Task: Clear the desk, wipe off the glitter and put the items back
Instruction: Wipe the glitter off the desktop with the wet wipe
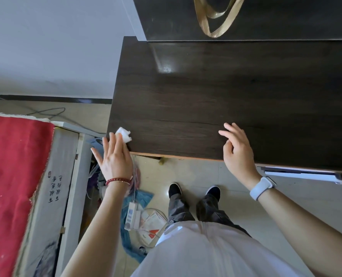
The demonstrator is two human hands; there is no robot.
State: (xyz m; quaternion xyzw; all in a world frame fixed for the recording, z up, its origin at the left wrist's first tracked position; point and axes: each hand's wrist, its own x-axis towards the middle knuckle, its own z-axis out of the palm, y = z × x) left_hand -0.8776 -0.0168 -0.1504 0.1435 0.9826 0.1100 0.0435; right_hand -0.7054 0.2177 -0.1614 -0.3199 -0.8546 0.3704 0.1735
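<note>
The dark wooden desk (216,100) fills the upper right of the head view, and nothing lies on its top except a white tissue wad (124,134). My left hand (114,154) lies flat with straight fingers on the tissue at the desk's front left corner, partly past the edge. My right hand (238,148) hovers over the front edge with fingers relaxed and spread, holding nothing. No glitter shows on the wood at this distance.
A gold ribbon loop (216,19) hangs against the dark raised panel behind the desk. Left of the desk stands a white frame with a red cloth (12,166). On the floor lie a power strip (131,215), blue fabric and papers (152,222).
</note>
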